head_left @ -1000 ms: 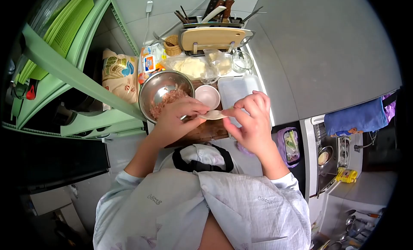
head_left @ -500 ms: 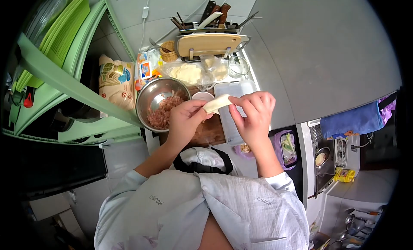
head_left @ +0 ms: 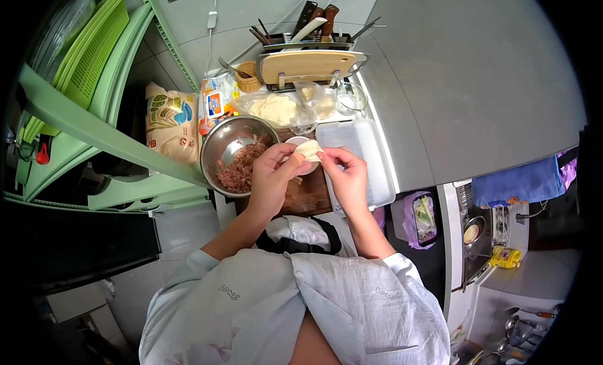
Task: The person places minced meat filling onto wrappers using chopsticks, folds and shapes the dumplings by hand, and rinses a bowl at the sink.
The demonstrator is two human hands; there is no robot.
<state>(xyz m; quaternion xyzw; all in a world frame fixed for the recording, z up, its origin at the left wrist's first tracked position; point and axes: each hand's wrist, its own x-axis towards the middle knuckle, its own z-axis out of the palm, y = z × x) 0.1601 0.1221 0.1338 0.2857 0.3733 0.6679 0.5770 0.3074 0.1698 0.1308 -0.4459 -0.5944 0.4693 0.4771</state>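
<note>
Between my two hands is a pale, folded wonton wrapper, pinched at both ends; any filling inside is hidden. My left hand grips its left side between thumb and fingers. On the other side my right hand pinches the right corner with thumb and fingertips. Under the wrapper stands a small white bowl, partly covered by the hands. A steel bowl with pink minced meat is left of my left hand. Beyond it lie more pale wrappers in a plastic bag.
A translucent plastic container sits to the right, beside a wooden board. At the back are a knife rack with a cutting board and a glass bowl. A green shelf borders the left, near a printed sack.
My right hand has moved left and down, closer to the left hand. The long folded strip is now a shorter, more compact shape between them.
</note>
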